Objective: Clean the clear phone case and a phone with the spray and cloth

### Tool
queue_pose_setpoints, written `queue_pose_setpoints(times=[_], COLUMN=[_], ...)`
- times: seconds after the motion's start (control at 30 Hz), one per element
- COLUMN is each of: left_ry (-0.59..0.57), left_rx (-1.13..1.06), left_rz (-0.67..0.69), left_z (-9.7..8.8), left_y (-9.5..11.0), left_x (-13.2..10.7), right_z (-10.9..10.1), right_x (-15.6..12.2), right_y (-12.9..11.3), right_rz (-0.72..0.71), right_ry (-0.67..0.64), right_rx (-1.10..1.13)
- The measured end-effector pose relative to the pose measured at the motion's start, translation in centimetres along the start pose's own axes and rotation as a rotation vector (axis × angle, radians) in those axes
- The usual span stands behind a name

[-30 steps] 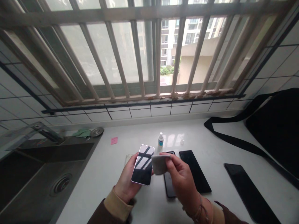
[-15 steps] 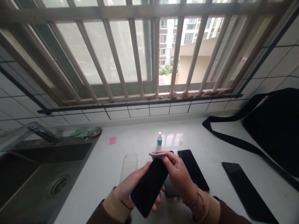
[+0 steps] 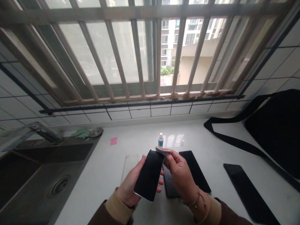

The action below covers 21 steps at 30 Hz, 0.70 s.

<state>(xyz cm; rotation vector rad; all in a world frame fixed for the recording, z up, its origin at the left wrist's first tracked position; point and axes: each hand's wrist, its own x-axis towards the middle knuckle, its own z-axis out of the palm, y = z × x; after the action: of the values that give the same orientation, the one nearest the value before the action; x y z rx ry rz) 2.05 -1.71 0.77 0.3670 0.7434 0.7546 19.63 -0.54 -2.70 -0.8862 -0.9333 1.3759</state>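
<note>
A black smartphone (image 3: 150, 176) lies screen up in my left hand (image 3: 132, 182), whose thumb and fingers wrap round its two long sides. My right hand (image 3: 181, 170) pinches a folded grey cloth (image 3: 163, 151) against the phone's upper right corner. Just behind the cloth stands a small white spray bottle (image 3: 160, 140) with a blue label. Left of the phone, a clear phone case (image 3: 129, 164) rests on the counter, partly covered by my left hand. Under my right hand lies a dark flat device (image 3: 171, 186), mostly hidden.
Two black flat slabs, a nearer one (image 3: 195, 170) and a farther one (image 3: 249, 192), lie to the right on the white counter (image 3: 93, 187). A black bag (image 3: 276, 128) with its strap sits far right. A pink note (image 3: 113, 141) and the sink (image 3: 42, 178) are left.
The phone has tilted so its screen shows more squarely, and its lower end has moved up. My right hand and the cloth have shifted slightly right, from the top edge to the corner.
</note>
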Motion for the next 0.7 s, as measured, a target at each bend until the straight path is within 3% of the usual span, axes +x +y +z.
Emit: queue_pose_setpoints(times=[0.27, 0.5, 0.7], left_ry=[0.173, 0.214, 0.278], left_rx=[-0.079, -0.134, -0.118], left_rz=[0.101, 0.321, 0.455], left_z=[0.8, -0.4, -0.7], left_y=[-1.6, -2.0, -1.8], left_x=[1.1, 1.6, 1.9], right_z=[-0.1, 0.8, 1.1], right_x=[-0.2, -1.1, -1.4], right_y=[0.9, 1.1, 1.3], right_rz=[-0.043, 0.007, 0.072], right_ry=[0.097, -0.097, -0.166], right_rx=[-0.268, -0.218, -0.032])
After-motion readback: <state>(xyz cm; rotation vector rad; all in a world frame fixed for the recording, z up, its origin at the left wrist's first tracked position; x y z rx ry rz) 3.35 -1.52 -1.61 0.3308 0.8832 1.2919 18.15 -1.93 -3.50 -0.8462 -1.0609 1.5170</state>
